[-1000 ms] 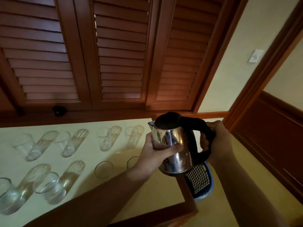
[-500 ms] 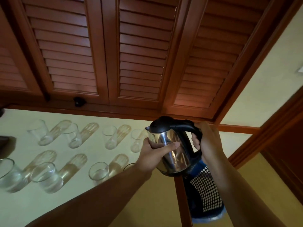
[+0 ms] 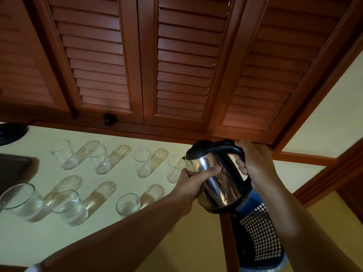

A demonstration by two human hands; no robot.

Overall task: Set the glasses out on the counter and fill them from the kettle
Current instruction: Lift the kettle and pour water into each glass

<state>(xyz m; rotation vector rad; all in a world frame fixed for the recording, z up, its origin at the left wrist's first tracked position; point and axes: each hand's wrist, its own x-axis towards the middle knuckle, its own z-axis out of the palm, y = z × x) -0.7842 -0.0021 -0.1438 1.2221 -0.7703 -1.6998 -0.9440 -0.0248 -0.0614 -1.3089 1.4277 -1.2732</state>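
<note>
A steel kettle (image 3: 218, 183) with a black lid and handle hangs above the right end of the pale counter (image 3: 121, 230). My right hand (image 3: 255, 163) grips its handle, and my left hand (image 3: 193, 183) presses against its shiny body near the spout. Several clear glasses stand in two rows. The back row runs from one glass (image 3: 63, 154) to another (image 3: 173, 169) right beside the spout. The front-row glasses (image 3: 70, 207) hold some water, including one (image 3: 127, 203) just left of my left forearm.
Louvred wooden cabinet doors (image 3: 176, 61) rise behind the counter. A dark tray edge (image 3: 13, 169) lies at the far left. A blue perforated basket (image 3: 257, 232) sits below the counter's right end, beside a wooden post (image 3: 227, 242).
The kettle and both hands have drifted slightly left toward the back-right glass, and my view has shifted left, revealing more of the counter's left side and the dark tray.
</note>
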